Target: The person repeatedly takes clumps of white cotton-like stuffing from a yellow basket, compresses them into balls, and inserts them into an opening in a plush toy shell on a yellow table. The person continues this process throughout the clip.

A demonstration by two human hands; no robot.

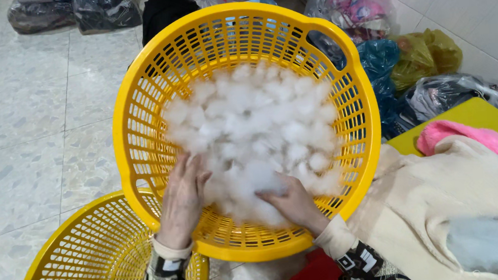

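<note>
Head view, looking down. Both hands were inside a tilted yellow basket (140, 131) holding a heap of white fluffy stuffing (254, 127). Left hand (183, 200) lay flat on the basket's inner wall at the heap's lower left edge, fingers (190, 170) together and extended, touching the fluff, not clamped on anything. Right hand (293, 201) was dug into the heap's lower edge, fingers curled closed on a clump of stuffing; the fingertips were buried, so the exact grip was hard to tell.

Stuffing sat in the basket's middle and lower part, piled loose, filling most of the bottom. None showed in the second yellow basket (85, 262), just beside and partly under the first at lower left; what showed of it looked bare.

A cream plush fabric piece (464, 199) lay at right, limp, with a pink fabric piece (477, 138) just beyond it. Plastic bags (422, 59) of mixed goods sat along the wall on the tiled floor (20, 130).

Progress judgement: early to middle. Most of the stuffing remained in the basket, the cream piece looked unfilled, only one clump in hand.
</note>
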